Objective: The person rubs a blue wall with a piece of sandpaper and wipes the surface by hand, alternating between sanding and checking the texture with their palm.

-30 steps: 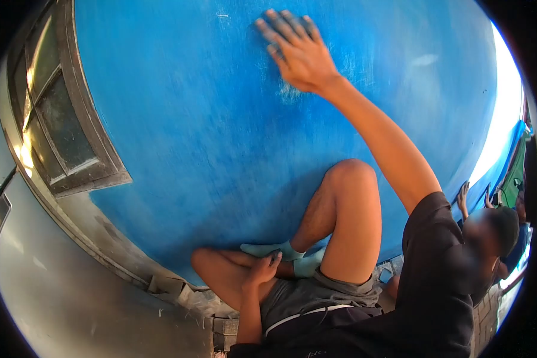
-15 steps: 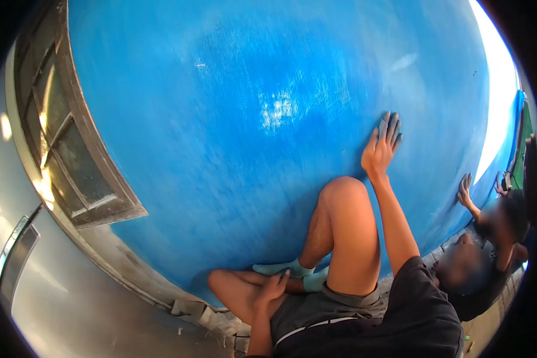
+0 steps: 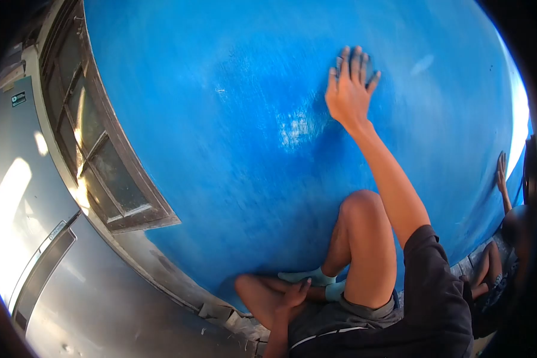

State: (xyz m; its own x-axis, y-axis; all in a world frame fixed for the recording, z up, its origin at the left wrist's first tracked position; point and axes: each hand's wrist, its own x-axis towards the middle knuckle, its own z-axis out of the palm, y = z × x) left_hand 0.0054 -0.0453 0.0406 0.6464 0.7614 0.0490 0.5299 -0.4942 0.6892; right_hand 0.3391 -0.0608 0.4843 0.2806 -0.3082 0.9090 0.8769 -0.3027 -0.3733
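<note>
My right hand [image 3: 348,95] lies flat against a glossy blue wall [image 3: 221,155], fingers stretched and spread. Its fingertips look dark, and whether something thin lies under them is hidden. Low in the view, my left hand [image 3: 293,295] rests on my folded leg [image 3: 256,292], near my light-blue socks [image 3: 316,277]. Its fingers show only in part, loosely extended, with nothing visible in them. Between the two arms stands my raised knee [image 3: 364,209], close to the wall.
At the left, a wooden-framed window [image 3: 110,173] is set beside the blue wall, with a silver refrigerator [image 3: 101,298] next to it. On the far right, another person's hand [image 3: 502,170] is against the wall, and a person's bent leg [image 3: 488,268] shows below.
My right hand has slid up and to the left across the wall. The view has turned so the window and refrigerator show more. My left hand stays on my leg.
</note>
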